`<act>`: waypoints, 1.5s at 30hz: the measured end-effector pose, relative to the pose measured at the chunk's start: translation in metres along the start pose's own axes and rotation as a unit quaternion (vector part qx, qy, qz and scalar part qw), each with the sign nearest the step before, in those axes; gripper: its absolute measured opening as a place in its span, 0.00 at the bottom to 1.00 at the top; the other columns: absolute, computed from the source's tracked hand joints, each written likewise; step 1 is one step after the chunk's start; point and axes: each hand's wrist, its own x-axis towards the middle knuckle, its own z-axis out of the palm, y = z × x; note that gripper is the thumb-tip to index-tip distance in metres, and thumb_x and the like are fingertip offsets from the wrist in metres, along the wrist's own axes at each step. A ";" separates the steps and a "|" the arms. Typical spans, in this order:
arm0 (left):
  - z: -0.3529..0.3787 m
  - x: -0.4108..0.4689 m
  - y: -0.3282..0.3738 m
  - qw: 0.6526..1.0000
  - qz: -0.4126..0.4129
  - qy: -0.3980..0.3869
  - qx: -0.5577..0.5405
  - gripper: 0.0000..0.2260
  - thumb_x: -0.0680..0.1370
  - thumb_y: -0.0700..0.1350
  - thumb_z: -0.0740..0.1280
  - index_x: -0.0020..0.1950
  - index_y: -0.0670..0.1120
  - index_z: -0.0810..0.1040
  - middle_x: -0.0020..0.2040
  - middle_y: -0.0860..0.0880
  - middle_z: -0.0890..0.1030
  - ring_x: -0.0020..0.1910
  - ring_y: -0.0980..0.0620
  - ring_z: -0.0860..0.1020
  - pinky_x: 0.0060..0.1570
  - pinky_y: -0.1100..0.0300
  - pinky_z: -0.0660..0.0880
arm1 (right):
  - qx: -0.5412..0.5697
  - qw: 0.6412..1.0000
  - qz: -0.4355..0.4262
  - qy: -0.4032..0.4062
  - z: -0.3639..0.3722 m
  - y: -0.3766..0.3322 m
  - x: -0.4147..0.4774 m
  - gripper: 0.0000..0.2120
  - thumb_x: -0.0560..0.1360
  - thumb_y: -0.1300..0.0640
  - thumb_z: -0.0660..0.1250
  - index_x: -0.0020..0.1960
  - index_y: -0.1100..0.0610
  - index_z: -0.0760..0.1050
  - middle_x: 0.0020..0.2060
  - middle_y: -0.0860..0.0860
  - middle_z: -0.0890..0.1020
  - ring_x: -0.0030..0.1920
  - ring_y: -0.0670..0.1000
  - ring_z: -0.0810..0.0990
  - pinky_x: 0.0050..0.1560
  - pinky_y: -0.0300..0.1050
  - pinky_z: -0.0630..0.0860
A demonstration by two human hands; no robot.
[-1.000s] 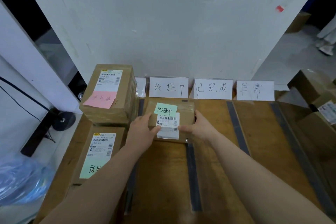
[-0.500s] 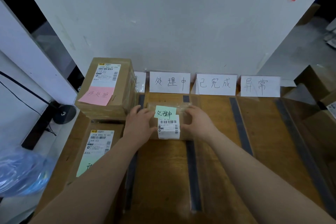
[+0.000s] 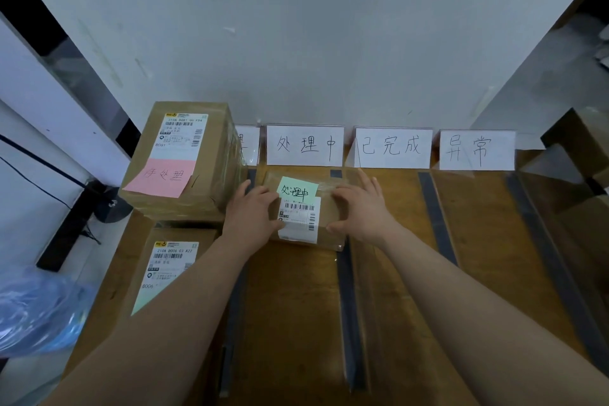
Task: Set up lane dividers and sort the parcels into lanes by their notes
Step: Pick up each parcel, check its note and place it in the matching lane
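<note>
A small brown parcel (image 3: 329, 211) with a green note (image 3: 298, 190) and a white barcode label lies flat at the far end of the second lane, just below the sign "处理中" (image 3: 304, 145). My left hand (image 3: 252, 214) grips its left side. My right hand (image 3: 362, 211) holds its right side with fingers spread over the top. Dark divider strips (image 3: 349, 306) (image 3: 436, 217) (image 3: 553, 273) run along the wooden table (image 3: 290, 306). In the left lane stands a large box with a pink note (image 3: 161, 176), and a second labelled box (image 3: 174, 260) lies nearer to me.
Signs "已完成" (image 3: 392, 147) and "异常" (image 3: 476, 150) stand against the white wall above the two right lanes. More cardboard boxes (image 3: 580, 142) sit off the table's right side. A blue plastic bag (image 3: 36, 313) lies on the floor at left.
Both hands have pushed the small parcel away from me, up against the "处理中" sign. My right fingers have spread wider over its top.
</note>
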 end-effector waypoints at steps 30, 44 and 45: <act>0.004 0.061 0.008 0.994 -0.067 0.041 -0.073 0.28 0.68 0.53 0.77 0.67 0.53 0.74 0.71 0.50 0.71 0.76 0.44 0.54 0.73 0.41 0.54 | -0.030 0.997 -0.014 -0.074 -0.019 0.025 0.080 0.61 0.56 0.35 0.74 0.78 0.51 0.44 0.77 0.53 0.55 0.77 0.55 0.39 0.72 0.63 0.33; -0.016 0.041 0.021 0.994 -0.042 0.042 -0.094 0.28 0.72 0.54 0.74 0.71 0.51 0.71 0.71 0.50 0.72 0.74 0.45 0.60 0.72 0.45 0.58 | -0.006 1.000 -0.007 -0.021 -0.035 0.018 0.042 0.51 0.62 0.36 0.73 0.77 0.51 0.54 0.77 0.50 0.57 0.77 0.53 0.40 0.72 0.56 0.33; -0.020 0.035 0.025 0.994 -0.029 0.047 -0.091 0.28 0.73 0.54 0.73 0.71 0.51 0.71 0.69 0.50 0.73 0.72 0.46 0.63 0.70 0.46 0.61 | -0.007 1.000 -0.007 -0.009 -0.041 0.017 0.033 0.49 0.64 0.37 0.73 0.77 0.51 0.54 0.77 0.50 0.58 0.77 0.53 0.41 0.73 0.56 0.34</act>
